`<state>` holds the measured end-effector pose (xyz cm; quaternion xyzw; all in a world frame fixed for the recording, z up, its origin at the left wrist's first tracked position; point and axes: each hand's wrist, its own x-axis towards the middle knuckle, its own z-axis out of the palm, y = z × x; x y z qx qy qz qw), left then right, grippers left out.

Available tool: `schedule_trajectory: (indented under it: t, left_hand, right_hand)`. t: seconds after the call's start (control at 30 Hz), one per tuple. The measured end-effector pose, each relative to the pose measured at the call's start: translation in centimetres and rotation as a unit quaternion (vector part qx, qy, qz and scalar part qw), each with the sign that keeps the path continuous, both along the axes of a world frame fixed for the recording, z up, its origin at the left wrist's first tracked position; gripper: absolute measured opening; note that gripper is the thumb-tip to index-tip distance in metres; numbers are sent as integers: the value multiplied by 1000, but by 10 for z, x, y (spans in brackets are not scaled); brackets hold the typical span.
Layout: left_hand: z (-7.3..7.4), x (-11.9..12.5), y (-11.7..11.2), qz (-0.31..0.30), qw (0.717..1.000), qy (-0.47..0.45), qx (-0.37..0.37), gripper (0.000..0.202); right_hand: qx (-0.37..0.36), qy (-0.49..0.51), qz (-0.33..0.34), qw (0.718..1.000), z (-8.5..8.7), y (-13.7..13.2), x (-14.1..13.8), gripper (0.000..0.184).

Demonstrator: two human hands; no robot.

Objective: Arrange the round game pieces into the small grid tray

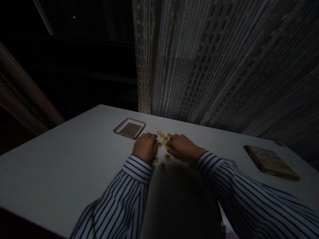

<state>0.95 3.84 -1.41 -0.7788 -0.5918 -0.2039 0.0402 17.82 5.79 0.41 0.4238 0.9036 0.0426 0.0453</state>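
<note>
Both left hand [145, 146] and right hand [181, 146] are curling over small tan wooden discs [167, 157] beside the square brown tray [118, 129], grip untellable; lifting one needs pinching.

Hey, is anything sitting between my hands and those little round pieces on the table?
Nothing visible. The left hand and right hand both lie right against the round pieces; the tray lies beyond, clear of them.

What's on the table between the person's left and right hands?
Small round tan discs with dark marks lie scattered between the left hand and the right hand on the white table, in the head view.
</note>
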Motion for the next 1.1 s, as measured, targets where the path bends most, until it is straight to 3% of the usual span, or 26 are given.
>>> schedule_trajectory:
  t: [0.4,0.5,0.6,0.7,0.83,0.93,1.1]
  left_hand:
    - [3,1,-2,-5,1000,11,-10,26]
    - [3,2,-2,-8,1000,3,-4,24]
    - [2,2,-2,-11,1000,-9,4,24]
    - [1,2,-1,-24,999,-24,10,25]
    - [0,2,-1,-50,997,-50,26,24]
    - [-1,3,-2,-82,994,-71,35,24]
    - [-2,5,-2,-119,988,-91,47,25]
  right_hand:
    - [-33,-20,-32,999,1,0,-4,25]
    - [-42,14,-42,998,2,1,-1,25]
    - [-78,112,-76,988,2,3,4,26]
    - [-142,252,-96,953,2,6,9,25]
    - [-241,392,-108,881,2,8,13,25]
    - [-279,441,-119,845,5,8,13,24]
    - [-316,475,-135,810,13,3,10,23]
